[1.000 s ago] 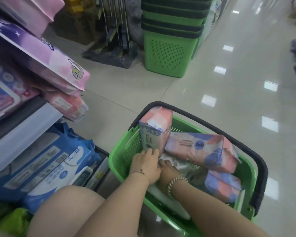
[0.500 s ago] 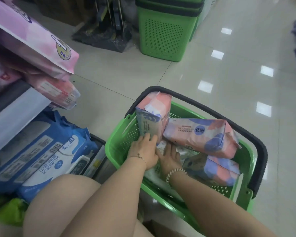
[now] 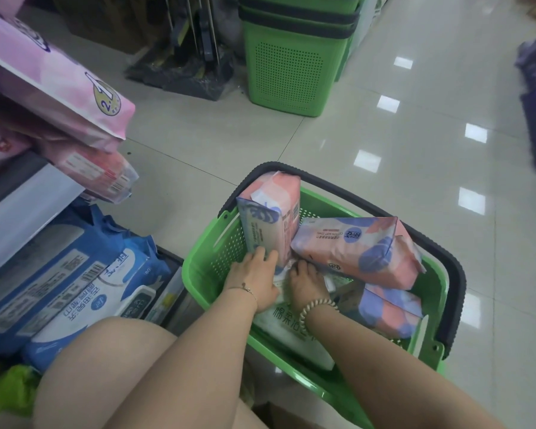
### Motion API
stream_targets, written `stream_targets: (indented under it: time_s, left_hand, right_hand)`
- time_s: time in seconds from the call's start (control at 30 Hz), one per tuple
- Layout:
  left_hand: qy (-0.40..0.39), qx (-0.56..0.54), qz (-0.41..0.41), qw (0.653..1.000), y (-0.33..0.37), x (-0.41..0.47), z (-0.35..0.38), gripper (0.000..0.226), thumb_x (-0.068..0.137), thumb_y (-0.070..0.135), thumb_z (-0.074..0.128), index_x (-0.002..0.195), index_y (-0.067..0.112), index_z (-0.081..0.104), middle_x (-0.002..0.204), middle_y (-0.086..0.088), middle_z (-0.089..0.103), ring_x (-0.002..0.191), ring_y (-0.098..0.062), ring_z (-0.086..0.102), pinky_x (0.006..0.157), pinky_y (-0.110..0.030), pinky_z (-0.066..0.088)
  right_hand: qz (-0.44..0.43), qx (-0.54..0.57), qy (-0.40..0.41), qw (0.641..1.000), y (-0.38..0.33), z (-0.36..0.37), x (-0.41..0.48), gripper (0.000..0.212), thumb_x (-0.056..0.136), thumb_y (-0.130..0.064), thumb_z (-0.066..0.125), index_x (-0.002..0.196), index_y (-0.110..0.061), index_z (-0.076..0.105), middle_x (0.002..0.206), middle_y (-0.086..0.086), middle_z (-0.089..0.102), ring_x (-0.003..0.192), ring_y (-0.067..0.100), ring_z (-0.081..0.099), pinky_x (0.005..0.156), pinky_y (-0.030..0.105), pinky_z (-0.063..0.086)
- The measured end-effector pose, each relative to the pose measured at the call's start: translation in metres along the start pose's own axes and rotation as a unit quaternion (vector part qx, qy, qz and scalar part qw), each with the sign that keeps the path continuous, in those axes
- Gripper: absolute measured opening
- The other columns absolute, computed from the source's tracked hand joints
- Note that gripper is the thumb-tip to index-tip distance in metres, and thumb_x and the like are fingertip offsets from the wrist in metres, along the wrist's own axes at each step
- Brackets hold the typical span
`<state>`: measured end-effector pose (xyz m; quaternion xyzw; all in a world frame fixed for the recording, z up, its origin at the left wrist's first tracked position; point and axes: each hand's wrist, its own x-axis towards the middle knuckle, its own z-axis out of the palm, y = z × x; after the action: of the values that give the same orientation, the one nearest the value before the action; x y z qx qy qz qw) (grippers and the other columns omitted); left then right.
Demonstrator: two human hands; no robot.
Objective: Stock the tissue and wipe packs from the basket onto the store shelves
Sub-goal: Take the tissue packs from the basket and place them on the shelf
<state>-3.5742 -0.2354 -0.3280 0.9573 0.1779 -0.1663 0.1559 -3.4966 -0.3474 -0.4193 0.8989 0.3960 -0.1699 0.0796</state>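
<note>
The green basket (image 3: 211, 258) sits on the floor tiles just right of the shelves (image 3: 22, 196), and it is far from emptied. One pink-and-blue pack (image 3: 270, 218) stands on end against the basket's far left wall. A second pack (image 3: 356, 249) lies tilted across the middle, and a third (image 3: 390, 308) lies below it toward the right wall. A flat white pack (image 3: 291, 326) with printed characters lies at the bottom, under both wrists.

The left hand (image 3: 254, 283) is down inside the basket, its fingers (image 3: 260, 253) spread against the lower end of the upright pack. Whether they have closed on it cannot be told. The right hand (image 3: 307, 283) reaches under the tilted pack, with its fingertips curled and hidden among the wrappers, so its grip cannot be told either.

On the shelves, blue wipe packs (image 3: 75, 283) fill the lower level on the left and pink packs (image 3: 99, 171) overhang the level above. Which of these came from the basket cannot be known. By this view, most of the job is left: at least four packs wait in the basket, and none is clear of it yet. The step in hand looks like sorting out or lifting the next pack, likely the upright one.
</note>
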Motion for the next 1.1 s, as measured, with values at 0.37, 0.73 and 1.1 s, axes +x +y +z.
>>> stream_targets:
  time_s: [0.37,0.73,1.1]
  left_hand:
    - [-0.005,-0.002,-0.008,1.0,-0.001,0.001,0.002,0.034,0.09,0.024,0.057,0.118,0.018,0.039,0.126,-0.007,0.041,0.117,-0.027,0.046,0.085,-0.043,0.041]
    - [-0.003,-0.018,-0.012,1.0,-0.005,-0.004,0.001,0.042,0.09,0.026,0.058,0.127,0.02,0.038,0.131,-0.006,0.041,0.115,-0.025,0.048,0.09,-0.043,0.046]
    - [0.003,-0.044,-0.018,0.999,-0.001,-0.017,-0.007,0.045,0.088,0.027,0.059,0.128,0.023,0.038,0.13,-0.003,0.039,0.111,-0.022,0.048,0.089,-0.044,0.049]
  right_hand:
    - [-0.024,0.037,-0.032,0.998,-0.003,0.013,-0.006,0.056,0.099,-0.006,0.031,0.149,0.003,0.009,0.157,0.026,0.007,0.145,0.038,0.011,0.118,0.044,0.02]
    - [-0.008,-0.033,-0.116,0.993,-0.004,0.0,-0.009,0.083,0.08,-0.046,0.07,0.136,0.002,0.033,0.13,0.017,0.04,0.119,0.033,0.04,0.098,0.043,0.038]
    - [0.048,0.051,-0.118,0.991,-0.008,-0.013,-0.028,0.094,0.066,-0.066,0.069,0.133,-0.008,0.036,0.132,0.012,0.045,0.119,0.034,0.045,0.099,0.049,0.032]
